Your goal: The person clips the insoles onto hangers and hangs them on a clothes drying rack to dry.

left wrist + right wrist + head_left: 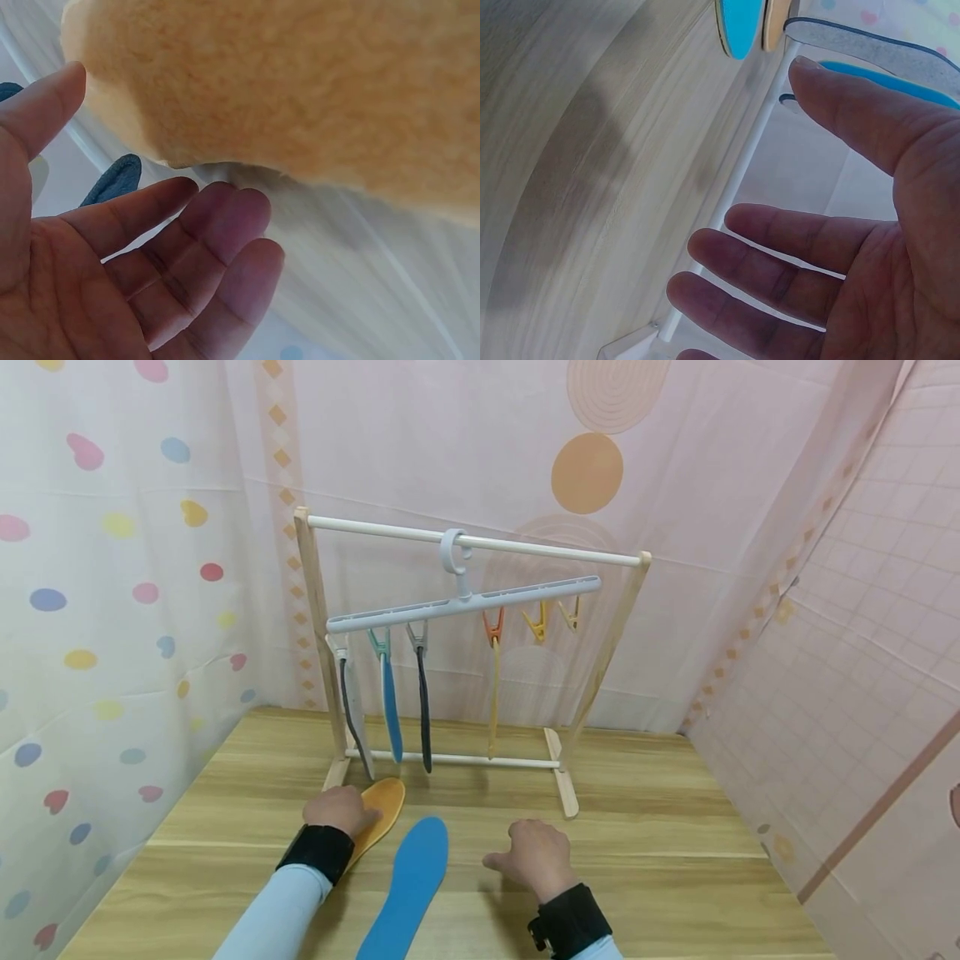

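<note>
An orange insole lies on the wooden table, its lower part partly behind my left hand. In the left wrist view, the thumb and fingertips are spread apart at the edge of the insole, without pinching it. To the right, a blue insole lies flat between my two hands. My right hand hovers over the table to the right of it, holding nothing. The right wrist view shows its thumb held away from the loosely bent fingers.
Behind the hands stands a wooden rack with a white top bar. A grey-blue hanger hangs from it, tilted down on the left. Several insoles hang in its clips; two yellow clips at the right hold nothing.
</note>
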Demonstrator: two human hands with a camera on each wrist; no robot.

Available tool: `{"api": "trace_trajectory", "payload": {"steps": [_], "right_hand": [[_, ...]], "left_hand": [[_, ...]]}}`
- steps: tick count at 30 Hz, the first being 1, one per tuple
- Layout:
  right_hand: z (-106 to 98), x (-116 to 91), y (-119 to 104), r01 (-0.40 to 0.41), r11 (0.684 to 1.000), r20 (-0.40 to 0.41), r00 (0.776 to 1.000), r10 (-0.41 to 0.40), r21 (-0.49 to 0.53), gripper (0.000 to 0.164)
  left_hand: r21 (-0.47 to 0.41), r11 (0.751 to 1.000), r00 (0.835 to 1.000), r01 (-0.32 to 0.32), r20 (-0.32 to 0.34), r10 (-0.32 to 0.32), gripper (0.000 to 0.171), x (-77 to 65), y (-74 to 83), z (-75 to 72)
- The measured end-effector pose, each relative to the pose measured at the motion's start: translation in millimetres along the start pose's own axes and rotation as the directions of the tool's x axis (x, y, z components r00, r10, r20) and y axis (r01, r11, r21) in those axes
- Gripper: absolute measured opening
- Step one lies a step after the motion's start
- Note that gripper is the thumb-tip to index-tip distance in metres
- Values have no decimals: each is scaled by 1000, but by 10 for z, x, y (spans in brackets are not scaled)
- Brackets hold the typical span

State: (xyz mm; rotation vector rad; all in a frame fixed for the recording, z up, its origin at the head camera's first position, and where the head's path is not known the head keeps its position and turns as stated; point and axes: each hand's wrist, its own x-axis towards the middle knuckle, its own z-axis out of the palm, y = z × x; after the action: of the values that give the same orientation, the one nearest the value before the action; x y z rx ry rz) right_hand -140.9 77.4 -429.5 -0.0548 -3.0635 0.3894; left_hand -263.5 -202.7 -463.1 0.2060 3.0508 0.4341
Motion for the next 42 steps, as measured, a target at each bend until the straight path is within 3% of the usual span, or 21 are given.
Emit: {"api": "trace_trajectory", "payload": {"steps": [14,19,27,36,42], "right_hand": [[12,-6,13,-3,1000,-1,1000,3,0,53],[11,-13,11,-3,1000,-3,1000,3,-2,53],[19,-20,11,-2,1000,-6,1000,2,-5,54],[19,-26,15,-3,1000,-15,1000,3,0,54],[23,-24,16,-3,1000,-10,1000,3,8,54]], "left_hand": [[28,999,999,-30,-10,30,37,27,34,29],[30,999,999,-44,13,44,42,6,35,4],[19,1000,998,-15,67,14,45,56,7,13],[-38,999,1000,-27,0,28,50,-18,13,-16],[-35,999,1000,-14,11,15,53,-13,14,-17]]}}
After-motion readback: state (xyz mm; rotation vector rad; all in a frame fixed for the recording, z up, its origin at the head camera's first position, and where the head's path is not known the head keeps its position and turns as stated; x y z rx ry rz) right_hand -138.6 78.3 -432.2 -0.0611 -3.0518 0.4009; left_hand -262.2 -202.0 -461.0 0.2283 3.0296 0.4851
